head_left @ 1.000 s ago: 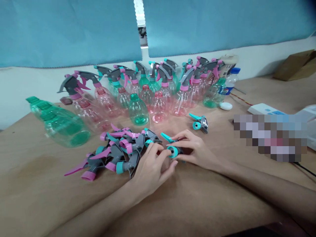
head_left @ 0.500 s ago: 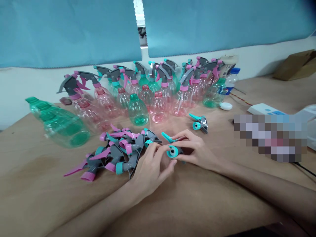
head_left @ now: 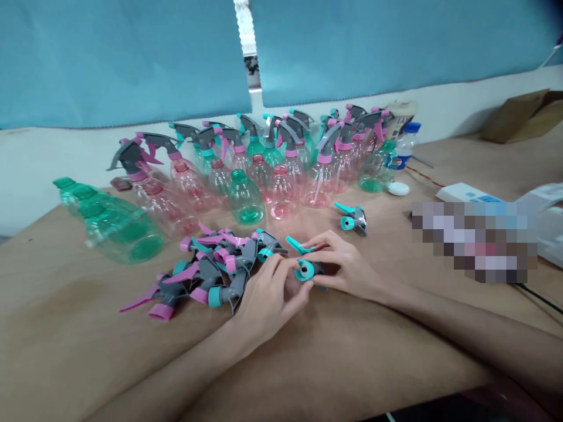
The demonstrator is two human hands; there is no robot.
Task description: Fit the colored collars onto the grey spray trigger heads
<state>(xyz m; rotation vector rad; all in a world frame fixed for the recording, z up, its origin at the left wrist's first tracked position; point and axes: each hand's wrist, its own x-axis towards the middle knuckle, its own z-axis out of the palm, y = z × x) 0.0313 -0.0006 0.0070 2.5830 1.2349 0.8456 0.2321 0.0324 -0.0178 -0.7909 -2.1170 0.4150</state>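
Between my two hands is a grey trigger spray head with a turquoise collar (head_left: 305, 270), its open end facing me. My right hand (head_left: 336, 261) has its fingers closed around the grey body, which it partly hides; the turquoise trigger sticks out above the fingers. On the collar's left side, my left hand (head_left: 268, 293) pinches with fingertips and thumb. A pile of spray heads (head_left: 206, 275) with pink and turquoise parts lies just left of my left hand. Beyond my right hand lies another turquoise and grey spray head (head_left: 355, 220).
Behind stand pink and green bottles, some open like the green bottle (head_left: 246, 202), others with spray heads on. Several green bottles (head_left: 145, 249) are at left. At right are a white oval object (head_left: 398, 189), a power strip (head_left: 470, 194), a blue-capped bottle (head_left: 407, 146) and a cardboard box (head_left: 523, 117).
The view has shifted slightly. Both hands keep their hold on the spray head, and the collar has turned or tilted only a little, if at all.
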